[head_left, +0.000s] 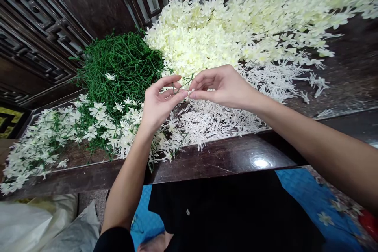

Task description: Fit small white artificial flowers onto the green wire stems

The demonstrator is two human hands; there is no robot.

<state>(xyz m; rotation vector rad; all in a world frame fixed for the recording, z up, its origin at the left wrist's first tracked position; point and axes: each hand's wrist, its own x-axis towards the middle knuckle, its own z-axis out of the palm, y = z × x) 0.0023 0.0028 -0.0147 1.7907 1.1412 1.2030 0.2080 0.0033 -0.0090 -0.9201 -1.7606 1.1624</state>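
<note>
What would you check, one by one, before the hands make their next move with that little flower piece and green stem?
1. Left hand has the green stem pinched: ok, it runs up from the fingertips.
2. Right hand has a small white piece at its fingertips: ok, though too small to tell its shape.
3. Stem tip and white piece lined up: cannot tell, the fingers hide the joint.
4. Supply of cream petals close by: ok, heaped just behind the hands.
5. Green stem pile within reach: ok, left of the petals.
6. Finished sprays clear of the hands: ok, lying at far left on the table edge.
</note>
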